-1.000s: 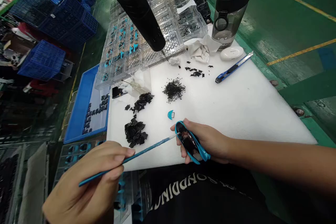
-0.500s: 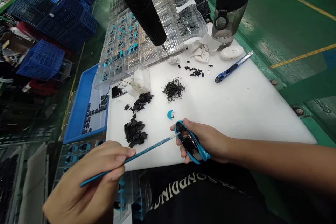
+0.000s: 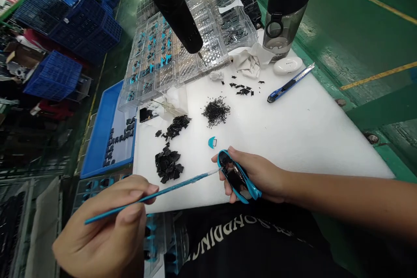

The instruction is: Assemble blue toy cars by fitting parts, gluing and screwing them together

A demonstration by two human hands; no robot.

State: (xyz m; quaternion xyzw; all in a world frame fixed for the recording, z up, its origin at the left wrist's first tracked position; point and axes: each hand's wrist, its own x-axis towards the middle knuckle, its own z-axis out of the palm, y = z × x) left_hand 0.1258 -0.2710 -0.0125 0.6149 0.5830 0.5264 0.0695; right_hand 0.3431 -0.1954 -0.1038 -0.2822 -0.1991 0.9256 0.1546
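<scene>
My left hand (image 3: 110, 226) grips a thin blue stick (image 3: 176, 187) with a whitish tip, pinched between thumb and fingers. The tip reaches the near-left edge of a small glossy black piece with a bright blue rim (image 3: 237, 177); whether it touches is hard to tell. My right hand (image 3: 257, 167) is wrapped round that piece, thumb at its top and fingertips beneath. Just beyond lies a small blue part (image 3: 212, 142) with a thin dark frame. Left of it sits a pile of black curved pieces (image 3: 168, 164), and farther off a heap of tiny black bits (image 3: 216, 111).
A black electric screwdriver (image 3: 176, 13) hangs over clear compartment boxes (image 3: 156, 56). On the white board (image 3: 293, 139) lie a blue utility knife (image 3: 289, 82), a white oval case (image 3: 287, 65) and crumpled tissue (image 3: 249, 58). A bottle (image 3: 288, 13) stands behind; a blue tray (image 3: 94, 139) is at left.
My left hand has shifted its hold on the blue stick, whose rear end now points farther left and higher. The hanging screwdriver has swung slightly left. The right hand stays nearly still.
</scene>
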